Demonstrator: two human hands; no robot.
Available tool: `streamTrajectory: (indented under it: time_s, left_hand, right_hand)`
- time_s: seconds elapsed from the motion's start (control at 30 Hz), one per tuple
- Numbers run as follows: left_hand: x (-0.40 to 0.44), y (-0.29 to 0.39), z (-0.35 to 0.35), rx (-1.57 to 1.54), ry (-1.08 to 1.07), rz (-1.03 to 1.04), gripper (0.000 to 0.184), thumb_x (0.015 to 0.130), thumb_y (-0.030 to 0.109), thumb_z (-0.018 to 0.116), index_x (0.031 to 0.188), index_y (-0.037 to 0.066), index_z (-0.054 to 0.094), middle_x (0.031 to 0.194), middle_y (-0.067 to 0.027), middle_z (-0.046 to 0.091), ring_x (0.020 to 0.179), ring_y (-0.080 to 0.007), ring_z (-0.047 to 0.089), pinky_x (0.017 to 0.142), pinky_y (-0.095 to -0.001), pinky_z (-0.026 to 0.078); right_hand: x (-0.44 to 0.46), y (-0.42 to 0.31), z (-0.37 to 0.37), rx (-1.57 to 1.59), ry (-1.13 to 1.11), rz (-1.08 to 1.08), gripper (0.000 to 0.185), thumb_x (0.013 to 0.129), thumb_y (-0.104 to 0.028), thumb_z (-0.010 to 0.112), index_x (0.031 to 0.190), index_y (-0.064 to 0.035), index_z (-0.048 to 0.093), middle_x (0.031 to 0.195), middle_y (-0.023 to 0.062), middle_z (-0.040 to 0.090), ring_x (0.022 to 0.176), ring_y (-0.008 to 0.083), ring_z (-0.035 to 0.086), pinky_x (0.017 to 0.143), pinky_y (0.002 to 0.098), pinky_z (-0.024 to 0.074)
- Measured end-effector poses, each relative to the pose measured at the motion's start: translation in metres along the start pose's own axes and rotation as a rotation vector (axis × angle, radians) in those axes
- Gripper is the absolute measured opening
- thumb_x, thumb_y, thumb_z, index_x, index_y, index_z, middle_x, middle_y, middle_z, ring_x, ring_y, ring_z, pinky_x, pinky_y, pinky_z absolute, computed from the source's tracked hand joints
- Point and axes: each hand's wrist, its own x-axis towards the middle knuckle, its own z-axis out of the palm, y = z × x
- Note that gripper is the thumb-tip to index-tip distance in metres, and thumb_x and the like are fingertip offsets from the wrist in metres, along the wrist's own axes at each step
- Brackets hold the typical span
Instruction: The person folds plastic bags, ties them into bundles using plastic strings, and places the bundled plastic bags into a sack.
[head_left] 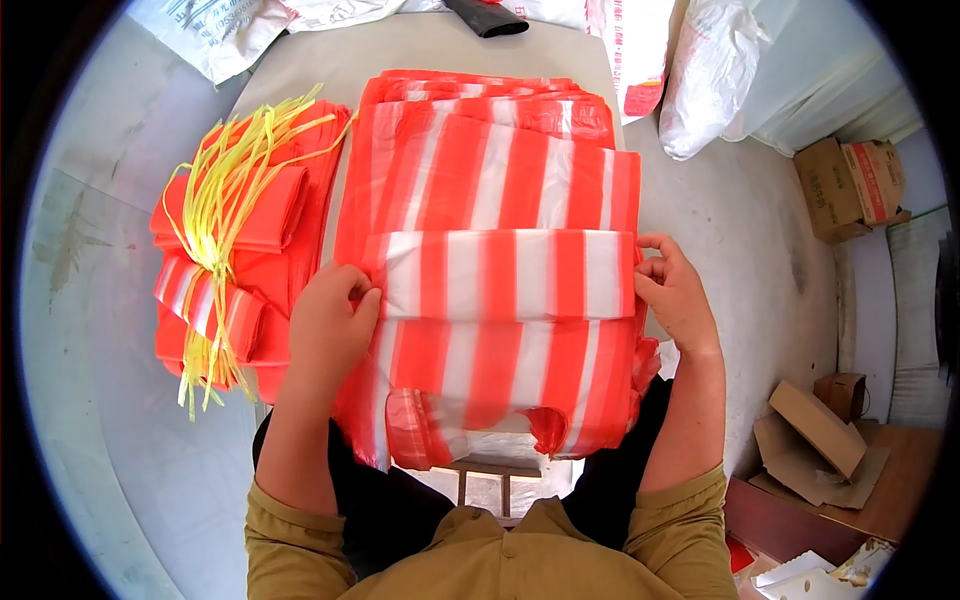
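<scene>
A thick stack of red-and-white striped plastic bags (480, 370) lies in front of me, the handle cut-outs facing my lap. Across its middle, the top bag has a folded band (500, 275). My left hand (335, 315) is closed at the band's left end, thumb and forefinger pinching its edge. At the right end, my right hand (680, 295) has its fingers curled in and pinches the opposite edge. To the left, a bunch of yellow plastic ties (215, 220) lies over folded red bags (270, 215) and a small rolled striped bag (208, 305).
White printed sacks (215, 35) line the far side, and a stuffed white bag (712, 75) sits at the far right. Cardboard boxes (850, 190) stand on the right. Nearer, an opened carton (820, 445) rests on a brown surface. A black sleeve-like object (488, 18) lies at the top.
</scene>
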Motion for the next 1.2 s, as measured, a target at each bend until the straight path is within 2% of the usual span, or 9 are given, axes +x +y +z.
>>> streamTrajectory:
  time_s: [0.1,0.2,0.3,0.4,0.5,0.53,0.73,1.0,1.2]
  left_hand:
    - [-0.002,0.018,-0.001,0.168,0.025,0.041,0.012,0.086,0.007,0.072,0.092,0.001,0.063,0.094,-0.0164,0.063,0.092,-0.0356,0.065,0.077,-0.0463,0.053]
    - [0.0,0.027,0.005,0.282,0.152,0.178,0.016,0.084,0.006,0.072,0.096,0.002,0.062,0.103,-0.0151,0.062,0.098,-0.0366,0.062,0.084,-0.0479,0.051]
    - [-0.001,0.036,0.019,0.153,0.156,0.404,0.031,0.083,0.007,0.074,0.113,0.003,0.065,0.124,-0.0153,0.065,0.12,-0.0373,0.061,0.1,-0.0489,0.05]
    - [-0.002,0.055,0.03,0.135,-0.07,0.578,0.053,0.084,0.01,0.075,0.135,0.005,0.062,0.149,-0.0164,0.057,0.142,-0.0352,0.051,0.115,-0.0487,0.043]
    - [-0.001,0.063,0.043,0.195,-0.245,0.591,0.069,0.086,0.015,0.076,0.151,0.007,0.052,0.163,-0.0164,0.044,0.153,-0.0329,0.039,0.123,-0.0489,0.034]
    - [-0.001,0.062,0.048,0.203,-0.228,0.556,0.072,0.086,0.018,0.076,0.152,0.007,0.05,0.164,-0.0163,0.042,0.154,-0.0329,0.038,0.124,-0.0493,0.033]
    - [0.006,0.061,0.05,0.313,-0.207,0.372,0.086,0.085,0.036,0.079,0.157,0.007,0.044,0.167,-0.0172,0.036,0.157,-0.0357,0.03,0.127,-0.0509,0.025]
    - [0.01,0.046,0.03,0.342,-0.218,0.228,0.091,0.084,0.043,0.081,0.159,0.009,0.042,0.168,-0.02,0.032,0.157,-0.0378,0.028,0.127,-0.0527,0.024]
    - [0.011,0.056,0.027,0.412,-0.166,0.315,0.081,0.082,0.034,0.08,0.153,0.011,0.049,0.164,-0.019,0.041,0.155,-0.0367,0.034,0.126,-0.0535,0.027]
  right_hand:
    - [0.0,0.003,-0.001,-0.042,0.013,-0.013,0.044,0.092,-0.006,0.061,0.135,-0.0014,0.056,0.088,0.002,0.069,0.082,0.0096,0.062,0.079,0.0263,0.0501]
    - [-0.004,-0.004,0.001,-0.05,0.046,-0.035,0.042,0.094,-0.01,0.063,0.134,0.0012,0.057,0.087,0.0053,0.07,0.082,0.0152,0.062,0.08,0.0311,0.0504]
    - [-0.001,0.005,0.009,-0.441,0.362,-0.26,0.038,0.096,-0.011,0.062,0.132,-0.0002,0.06,0.098,0.0116,0.073,0.091,0.0259,0.067,0.085,0.0382,0.0531]
    - [-0.005,-0.004,0.031,-0.489,0.402,-0.627,0.038,0.098,-0.015,0.063,0.133,-0.0016,0.062,0.119,0.0173,0.07,0.109,0.0354,0.065,0.097,0.0463,0.0514]
    - [-0.014,-0.017,0.075,-0.725,0.073,-0.825,0.054,0.098,-0.023,0.066,0.148,-0.0057,0.053,0.155,0.0162,0.051,0.146,0.0363,0.044,0.122,0.0507,0.0321]
    - [-0.017,-0.023,0.087,-0.767,-0.038,-0.853,0.062,0.097,-0.03,0.068,0.152,-0.0069,0.05,0.163,0.0159,0.042,0.154,0.0362,0.035,0.126,0.053,0.0251]
    - [-0.02,-0.018,0.096,-0.842,-0.121,-0.739,0.078,0.091,-0.044,0.073,0.156,-0.0112,0.046,0.168,0.0149,0.036,0.157,0.0367,0.029,0.129,0.0537,0.0196]
    - [-0.011,-0.008,0.062,-0.846,-0.063,-0.662,0.075,0.088,-0.037,0.076,0.153,-0.01,0.051,0.165,0.0185,0.039,0.154,0.0382,0.033,0.128,0.0516,0.0239]
    - [-0.012,-0.012,0.062,-0.857,-0.052,-0.67,0.071,0.087,-0.032,0.076,0.15,-0.0085,0.054,0.163,0.0205,0.042,0.153,0.0394,0.034,0.128,0.0509,0.0252]
